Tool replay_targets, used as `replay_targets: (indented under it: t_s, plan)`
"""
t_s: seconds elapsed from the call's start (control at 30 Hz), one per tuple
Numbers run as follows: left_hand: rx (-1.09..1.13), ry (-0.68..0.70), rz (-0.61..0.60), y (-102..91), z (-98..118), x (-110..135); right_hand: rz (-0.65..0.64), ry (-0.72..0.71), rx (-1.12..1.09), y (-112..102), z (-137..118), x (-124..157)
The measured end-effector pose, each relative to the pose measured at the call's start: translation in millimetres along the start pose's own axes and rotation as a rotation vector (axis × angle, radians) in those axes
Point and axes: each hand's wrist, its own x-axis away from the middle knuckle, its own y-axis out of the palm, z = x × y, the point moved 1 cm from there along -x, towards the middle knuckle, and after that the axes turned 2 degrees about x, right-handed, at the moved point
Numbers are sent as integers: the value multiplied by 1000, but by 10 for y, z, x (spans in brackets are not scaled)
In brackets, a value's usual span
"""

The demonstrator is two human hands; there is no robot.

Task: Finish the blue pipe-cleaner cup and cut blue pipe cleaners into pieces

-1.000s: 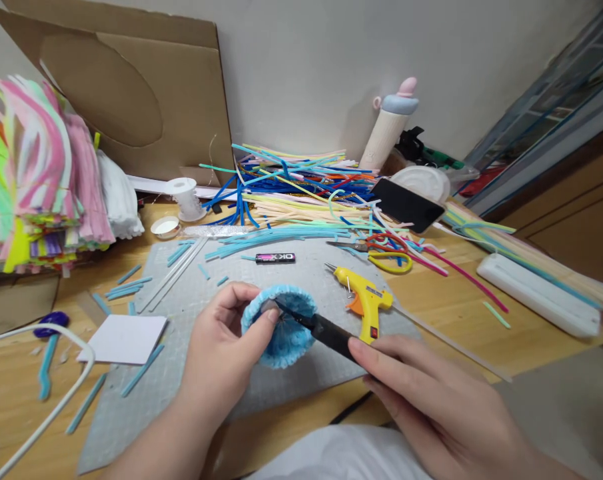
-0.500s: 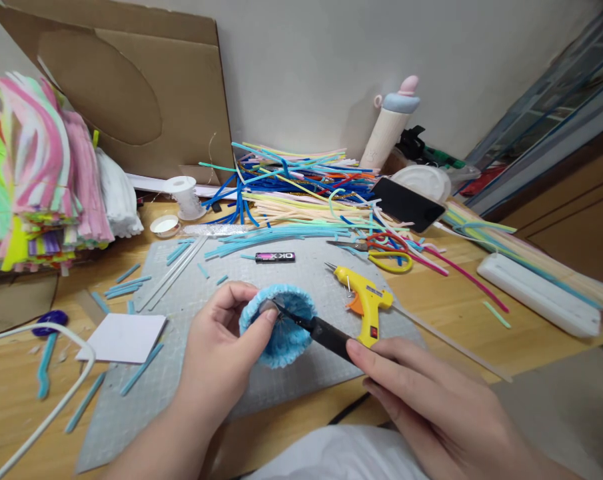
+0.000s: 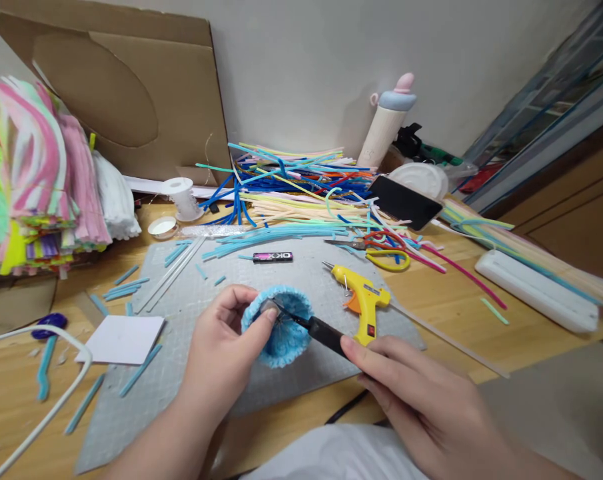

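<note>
My left hand (image 3: 226, 353) is closed on the rim of a light blue, bowl-shaped piece of fuzzy pipe cleaner (image 3: 291, 347), its hollow tilted toward me. The thumb reaches inside, beside a small greyish bit that I cannot make out clearly. In my right hand (image 3: 416, 387) is a black-handled tool (image 3: 326, 335) with a thin dark shaft. Its tip is inside the blue bowl, close to my left thumb. A yellow glue gun (image 3: 364, 300) lies just beyond my right hand.
A grey cutting mat (image 3: 181, 373) lies under my hands, with blue pipe cleaner pieces, a white card (image 3: 124, 339) and a battery (image 3: 272, 257). Scissors (image 3: 388, 260), a phone (image 3: 406, 202) and piled pipe cleaners (image 3: 301, 180) lie behind. A white cable (image 3: 56, 400) loops at left.
The view has shifted very slightly. Both hands keep their grips, and the tool's tip stays inside the blue bowl.
</note>
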Motion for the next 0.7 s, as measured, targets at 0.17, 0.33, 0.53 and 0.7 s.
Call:
replay_targets:
  t_s: [0.17,0.33,0.53,0.7]
  plan:
    - [27,-36,17,30,7,-8,-14,29,-6,30,3,11]
    - [19,-61,-3,24,-43,-39,-20,50,1,53,16,9]
    - [19,-66,-32,10,-102,-57,-20,62,6,51,16,-12]
    - [-1,-81,-40,23,-85,-46,-34,70,8,35,10,-19]
